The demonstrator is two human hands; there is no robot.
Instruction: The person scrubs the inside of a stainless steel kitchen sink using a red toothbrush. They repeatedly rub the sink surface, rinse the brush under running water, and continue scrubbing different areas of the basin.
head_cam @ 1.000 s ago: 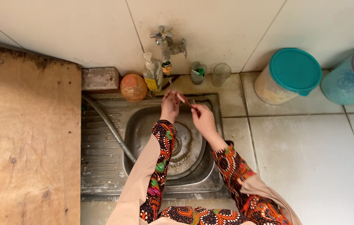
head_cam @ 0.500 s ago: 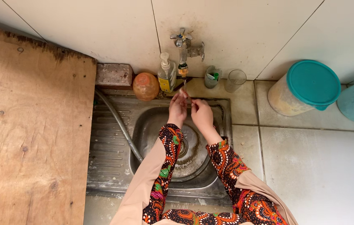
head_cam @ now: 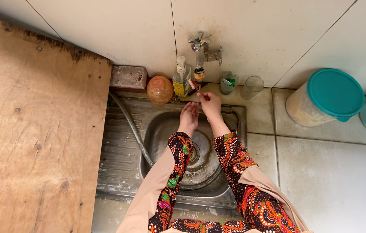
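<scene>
- Nearest the camera, two arms in patterned orange-and-black sleeves reach out over the near rim of the steel sink [head_cam: 118,181], whose round basin and drain lie right below them.
- The left hand [head_cam: 189,115] hangs over the far half of the basin, palm open and fingers loosely spread, holding nothing that I can see; it sits just beside the right hand, perhaps touching it.
- The right hand [head_cam: 211,104] is at the basin's far edge, under the tap, with fingers pinched on the handle of a toothbrush [head_cam: 194,85] whose bristled head points up and left toward the soap bottle.
- The step in hand looks like rinsing or cleaning the toothbrush at the tap; I cannot tell whether water is running.
- Whatever comes next would call for a steady pinch on the thin, probably wet handle, with the head kept beneath the spout.
- Along the sink's far edge stand an orange round jar [head_cam: 160,89], a pump soap bottle [head_cam: 181,80], a small cup with green items [head_cam: 227,83] and a clear glass [head_cam: 252,86].
- Above them the metal tap [head_cam: 201,48] juts from the tiled wall.
- A wooden board [head_cam: 32,129] flanks the sink's left side; a teal-lidded tub [head_cam: 326,98] sits on the right counter.
</scene>
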